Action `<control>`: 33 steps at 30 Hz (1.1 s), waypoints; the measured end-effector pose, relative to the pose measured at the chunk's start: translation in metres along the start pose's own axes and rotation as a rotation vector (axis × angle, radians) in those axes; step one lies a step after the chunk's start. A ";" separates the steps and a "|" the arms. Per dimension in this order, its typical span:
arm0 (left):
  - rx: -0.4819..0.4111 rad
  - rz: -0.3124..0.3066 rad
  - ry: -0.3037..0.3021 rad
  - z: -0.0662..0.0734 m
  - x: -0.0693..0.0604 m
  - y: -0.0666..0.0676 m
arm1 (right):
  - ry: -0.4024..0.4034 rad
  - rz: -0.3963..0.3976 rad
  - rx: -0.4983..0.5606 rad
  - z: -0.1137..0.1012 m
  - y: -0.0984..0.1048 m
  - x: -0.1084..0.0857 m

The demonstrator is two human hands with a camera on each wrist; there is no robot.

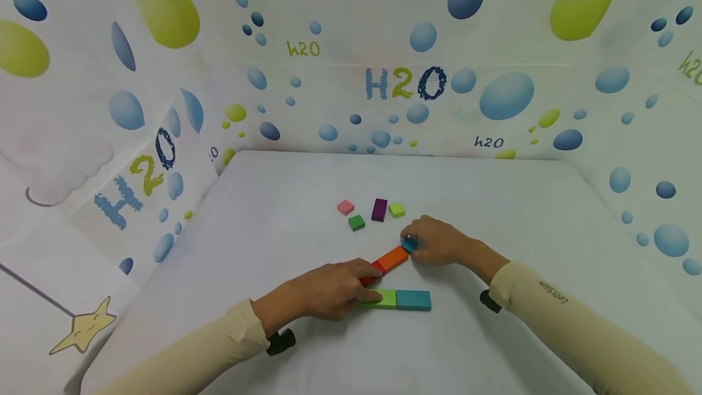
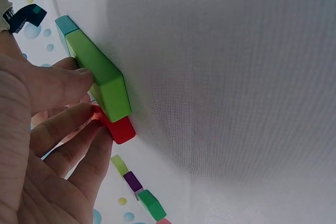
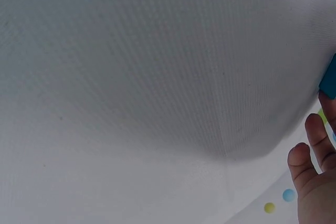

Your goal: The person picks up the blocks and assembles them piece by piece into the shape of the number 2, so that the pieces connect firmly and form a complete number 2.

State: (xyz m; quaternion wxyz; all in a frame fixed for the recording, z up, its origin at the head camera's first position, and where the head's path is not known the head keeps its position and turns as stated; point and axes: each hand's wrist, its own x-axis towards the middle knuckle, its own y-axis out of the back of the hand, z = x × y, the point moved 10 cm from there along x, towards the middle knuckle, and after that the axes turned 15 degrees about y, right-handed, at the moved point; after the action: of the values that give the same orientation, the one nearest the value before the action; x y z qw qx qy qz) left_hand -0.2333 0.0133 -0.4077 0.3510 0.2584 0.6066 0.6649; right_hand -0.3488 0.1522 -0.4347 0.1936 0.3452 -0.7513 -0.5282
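My right hand (image 1: 439, 241) pinches a small blue block (image 1: 409, 244) at the upper end of a slanting row. Below it in that row lie an orange block (image 1: 393, 258) and a red block (image 1: 370, 279), end to end. The fingers of my left hand (image 1: 331, 288) touch the red block, while its thumb presses on a light green block (image 1: 388, 298). A teal block (image 1: 414, 300) adjoins the light green one, forming a second, straight row. In the left wrist view, the red block (image 2: 119, 131) shows just beyond the light green block (image 2: 100, 69).
Farther back on the white table (image 1: 285, 200) lie a pink block (image 1: 345, 207), a green block (image 1: 356, 222), a purple block (image 1: 379, 209) and a small lime block (image 1: 397, 209). Walls printed with coloured drops (image 1: 507, 96) enclose the table's back and sides.
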 end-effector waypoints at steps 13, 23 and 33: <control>0.003 -0.008 -0.007 -0.001 -0.002 0.000 | 0.022 0.106 -0.046 -0.006 0.014 0.017; 0.035 0.007 -0.015 0.000 -0.001 -0.001 | 0.019 0.132 -0.266 -0.025 0.012 0.052; 0.069 0.036 -0.026 0.003 -0.004 -0.001 | 0.079 0.113 -0.306 -0.054 0.014 0.084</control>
State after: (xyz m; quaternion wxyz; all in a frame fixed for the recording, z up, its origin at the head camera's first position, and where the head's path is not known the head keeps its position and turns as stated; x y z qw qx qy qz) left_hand -0.2285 0.0125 -0.4082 0.3377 0.2897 0.6199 0.6463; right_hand -0.3756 0.0586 -0.4086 0.3029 0.2895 -0.6719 -0.6107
